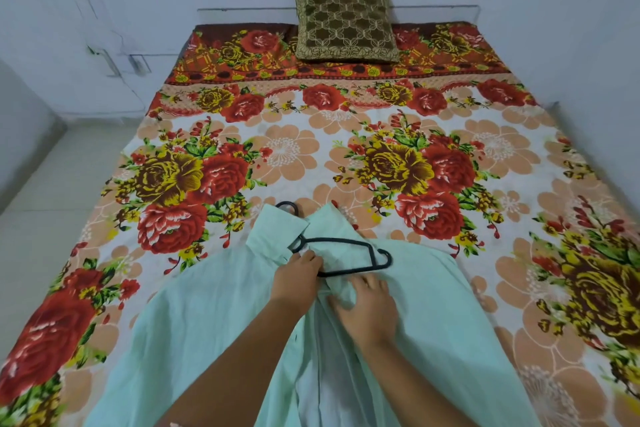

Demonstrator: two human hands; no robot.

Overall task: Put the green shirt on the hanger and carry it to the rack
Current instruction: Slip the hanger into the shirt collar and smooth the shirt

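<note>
Lying on the flowered bed (346, 156): green shirt (214, 315), spread open, collar away from me.
Hanger (371, 255): black, left half under the shirt's left shoulder, right half bare on the cloth, hook past the collar.
My right hand (369, 303): fingers curled into bunched right front.
My left hand (298, 276): fingers curled where the lower bar meets cloth; which it holds I cannot tell.
Beyond: cushion (346, 26) against the wall.

A floral bedsheet (311, 156) covers the bed, with an olive-gold cushion (346, 26) propped against the wall.
</note>
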